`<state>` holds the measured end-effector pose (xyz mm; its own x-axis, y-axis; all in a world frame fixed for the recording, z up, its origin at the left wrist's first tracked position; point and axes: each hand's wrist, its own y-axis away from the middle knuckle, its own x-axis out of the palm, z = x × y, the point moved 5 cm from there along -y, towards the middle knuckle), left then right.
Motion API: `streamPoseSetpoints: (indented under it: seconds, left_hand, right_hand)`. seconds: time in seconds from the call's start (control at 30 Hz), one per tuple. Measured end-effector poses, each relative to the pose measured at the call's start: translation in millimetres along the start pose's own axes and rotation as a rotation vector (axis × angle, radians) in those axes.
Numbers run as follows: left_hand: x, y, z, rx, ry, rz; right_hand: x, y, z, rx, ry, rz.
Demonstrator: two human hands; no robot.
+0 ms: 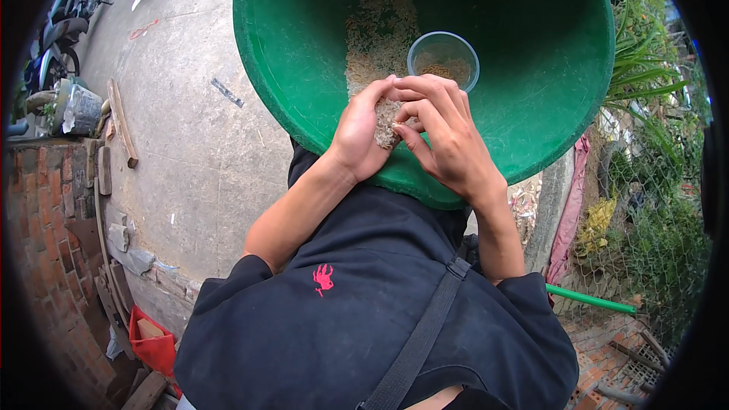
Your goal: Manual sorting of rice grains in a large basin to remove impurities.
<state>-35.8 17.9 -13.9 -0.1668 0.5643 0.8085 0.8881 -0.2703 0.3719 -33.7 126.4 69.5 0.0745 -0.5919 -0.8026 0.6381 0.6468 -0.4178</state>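
Note:
My left hand (pixel 358 130) is cupped, palm up, round a small heap of pale grain (pixel 386 123) that looks like rice or husks. Over it, my right hand (pixel 448 133) pinches with thumb and forefinger at the edge of the heap; whatever is between those fingertips is too small to name. Both hands are above the near rim of a large green basin (pixel 304 68). More loose grain (pixel 380 26) lies in a strip along the basin's inside. Just beyond my right hand stands a clear round tub (pixel 477 68) with brownish grains in its bottom.
A concrete floor (pixel 175 106) stretches to the left, with a wooden plank (pixel 121 125) and a grey bucket (pixel 80 110) on it. Motorbikes (pixel 68 26) stand at the far left. A brick wall (pixel 49 205) and red bag (pixel 152 342) are nearer. Wire fence and plants (pixel 653 205) line the right.

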Motion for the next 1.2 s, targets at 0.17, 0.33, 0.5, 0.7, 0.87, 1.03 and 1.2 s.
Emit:
streamPoseSetpoints:
  seconds: [0.17,0.33,0.5,0.7,0.87,1.03,1.2]
  left_hand:
    - [-3,-2,1,-0.013,-0.002,0.044]
    - [-3,-4,2,-0.001,0.004,0.023]
    - [-6,-7,2,0.008,0.022,0.069]
    - [7,-2,-4,0.010,-0.004,0.147]
    - [6,-5,-2,-0.044,-0.038,0.096]
    - [1,-6,-3,-0.027,-0.028,0.117]
    - [3,-6,-3,-0.033,-0.038,0.115]
  right_hand:
    - [0,-1,2,0.008,-0.006,0.021]
    - [3,1,-3,-0.010,0.011,-0.022]
    - [-1,0,-2,-0.006,-0.014,-0.052]
    - [-23,-3,0,0.108,-0.207,-0.227]
    - [-24,8,-31,0.448,-0.417,-0.383]
    - [-29,1,-30,0.493,0.056,-0.335]
    - [-24,3,-34,0.452,0.309,-0.294]
